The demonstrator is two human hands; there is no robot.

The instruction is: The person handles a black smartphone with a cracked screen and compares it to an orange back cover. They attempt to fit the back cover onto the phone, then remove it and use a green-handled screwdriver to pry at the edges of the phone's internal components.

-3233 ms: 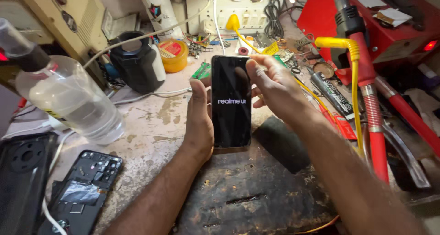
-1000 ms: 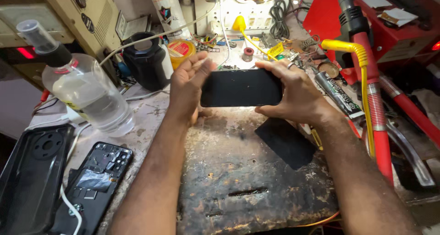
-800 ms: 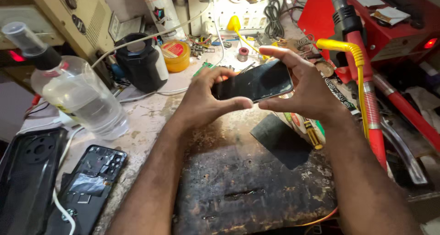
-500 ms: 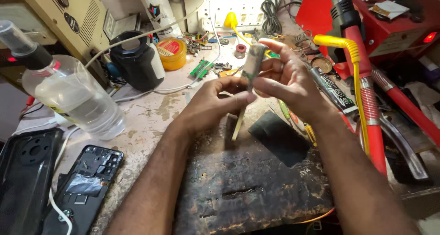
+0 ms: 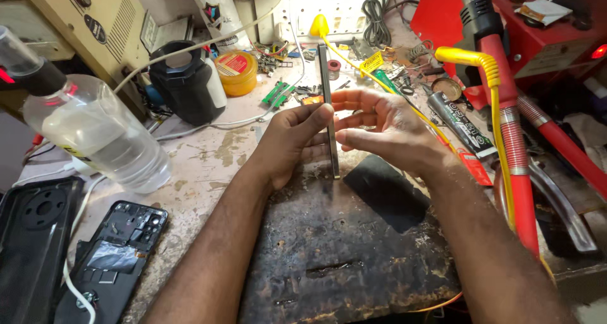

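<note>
A thin dark smartphone (image 5: 328,90) stands edge-on to the camera, upright above a scorched work mat (image 5: 341,248). My left hand (image 5: 292,140) grips it from the left, thumb pressed on its side. My right hand (image 5: 386,128) is on the right of the phone, fingers stretched flat toward it and touching its far face. The phone's screen is not visible from this angle.
A clear plastic bottle (image 5: 95,131) lies at left. An opened phone body (image 5: 110,261) and a black back cover (image 5: 31,235) lie front left. A black jar (image 5: 184,80), yellow tin (image 5: 235,71), dark square pad (image 5: 386,191), and red tool with yellow cable (image 5: 506,122) surround the mat.
The phone was held face-up with its screen lit, then turned sideways and rotated until it now stands edge-on between both hands.
</note>
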